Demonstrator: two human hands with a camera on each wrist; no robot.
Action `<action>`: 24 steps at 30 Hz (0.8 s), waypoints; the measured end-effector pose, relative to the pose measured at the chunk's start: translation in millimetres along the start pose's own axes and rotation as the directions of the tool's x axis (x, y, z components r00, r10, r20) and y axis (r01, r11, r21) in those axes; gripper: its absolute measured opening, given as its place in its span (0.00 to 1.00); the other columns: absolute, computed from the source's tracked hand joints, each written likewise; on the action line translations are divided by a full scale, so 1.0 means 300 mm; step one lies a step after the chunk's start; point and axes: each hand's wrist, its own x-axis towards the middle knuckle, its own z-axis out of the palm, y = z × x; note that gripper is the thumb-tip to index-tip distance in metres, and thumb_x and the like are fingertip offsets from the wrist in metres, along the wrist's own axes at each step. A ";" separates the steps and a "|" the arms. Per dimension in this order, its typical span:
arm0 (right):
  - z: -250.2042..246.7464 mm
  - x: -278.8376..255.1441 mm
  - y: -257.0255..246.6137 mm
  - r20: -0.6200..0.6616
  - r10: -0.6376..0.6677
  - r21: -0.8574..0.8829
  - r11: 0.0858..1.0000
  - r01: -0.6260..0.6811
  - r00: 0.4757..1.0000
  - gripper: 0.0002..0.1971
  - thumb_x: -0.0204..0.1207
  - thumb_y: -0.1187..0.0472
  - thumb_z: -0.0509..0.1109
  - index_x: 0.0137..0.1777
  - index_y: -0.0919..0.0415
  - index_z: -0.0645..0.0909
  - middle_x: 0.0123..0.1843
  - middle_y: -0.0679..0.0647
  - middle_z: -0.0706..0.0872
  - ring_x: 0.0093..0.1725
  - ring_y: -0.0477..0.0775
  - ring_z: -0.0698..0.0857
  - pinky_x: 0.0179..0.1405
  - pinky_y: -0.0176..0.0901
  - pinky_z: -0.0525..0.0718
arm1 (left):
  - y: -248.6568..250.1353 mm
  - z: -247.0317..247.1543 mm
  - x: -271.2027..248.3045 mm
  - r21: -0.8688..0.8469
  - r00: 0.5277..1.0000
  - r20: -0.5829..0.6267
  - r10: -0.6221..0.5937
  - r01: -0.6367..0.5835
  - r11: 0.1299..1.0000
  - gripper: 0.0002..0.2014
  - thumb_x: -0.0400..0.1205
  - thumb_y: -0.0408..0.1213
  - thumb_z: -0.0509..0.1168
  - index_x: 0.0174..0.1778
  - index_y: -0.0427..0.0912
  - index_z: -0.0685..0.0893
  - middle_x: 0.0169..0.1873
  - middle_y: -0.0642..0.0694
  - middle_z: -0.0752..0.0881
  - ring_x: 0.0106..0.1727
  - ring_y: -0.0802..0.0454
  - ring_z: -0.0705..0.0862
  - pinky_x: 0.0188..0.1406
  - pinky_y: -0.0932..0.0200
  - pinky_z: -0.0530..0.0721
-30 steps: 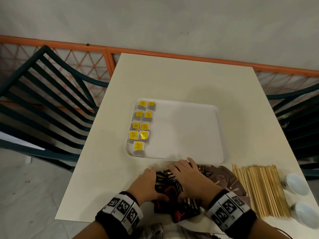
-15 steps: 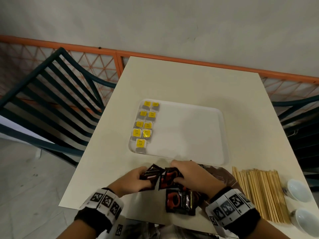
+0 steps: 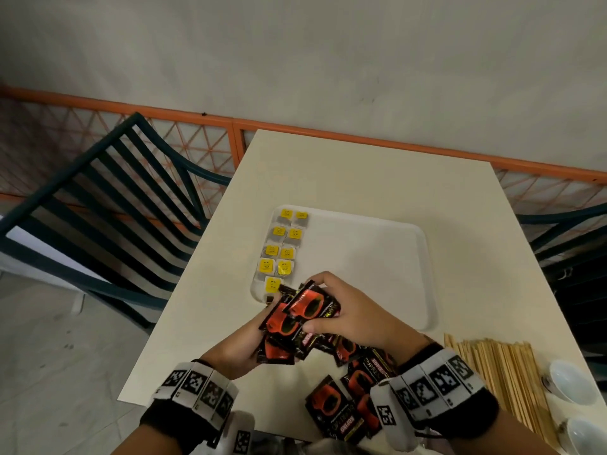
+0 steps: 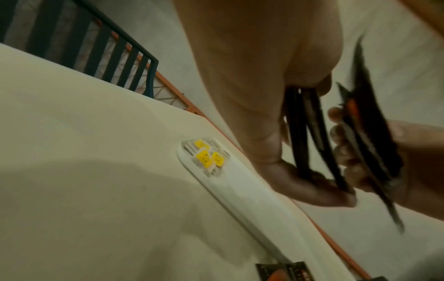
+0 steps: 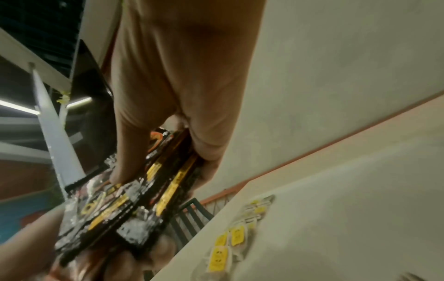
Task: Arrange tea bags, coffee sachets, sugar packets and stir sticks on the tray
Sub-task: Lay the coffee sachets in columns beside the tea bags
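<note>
The right hand [image 3: 348,315] pinches a black-and-red coffee sachet [image 3: 312,305] by its edge, thumb on top, fingers curled beneath. Just beside it the left hand [image 3: 236,348] grips a fanned bunch of the same sachets [image 3: 282,336] — both are raised above the near-left corner of the white tray [image 3: 377,267]. More loose sachets [image 3: 348,399] lie in a heap on the tabletop [image 3: 361,178] below the right wrist. On the tray, yellow-tagged tea bags [image 3: 279,247] sit in two columns along its left side. Wooden stir sticks [image 3: 505,379] lie in a flat bundle to the tray's near right — two white bowls [image 3: 571,385] beside them.
</note>
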 end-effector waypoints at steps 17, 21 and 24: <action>0.084 0.037 -0.093 0.089 -0.112 -0.210 0.969 0.128 0.990 0.49 0.78 0.61 0.67 0.77 0.42 0.27 0.81 0.45 0.47 0.81 0.49 0.52 0.76 0.46 0.68 | 0.107 0.018 -0.018 -0.244 0.996 -0.080 0.031 -0.050 0.968 0.18 0.70 0.50 0.70 0.47 0.42 0.89 0.40 0.40 0.90 0.40 0.47 0.89 0.39 0.52 0.88; 0.142 0.047 -0.085 0.027 -0.088 -0.166 0.982 0.091 0.996 0.63 0.64 0.49 0.80 0.80 0.50 0.28 0.76 0.36 0.43 0.80 0.38 0.44 0.80 0.37 0.58 | 0.126 0.057 -0.009 -0.242 0.988 -0.150 0.019 -0.055 0.969 0.17 0.76 0.51 0.62 0.52 0.46 0.88 0.46 0.43 0.91 0.49 0.50 0.89 0.50 0.55 0.84; 0.169 0.057 -0.070 -0.123 -0.100 -0.192 0.979 0.075 0.987 0.67 0.57 0.44 0.83 0.80 0.48 0.31 0.77 0.44 0.55 0.78 0.42 0.55 0.81 0.46 0.61 | 0.146 0.072 -0.010 -0.193 0.990 -0.139 -0.014 -0.013 0.981 0.21 0.75 0.55 0.61 0.61 0.53 0.83 0.56 0.47 0.89 0.59 0.52 0.86 0.57 0.54 0.83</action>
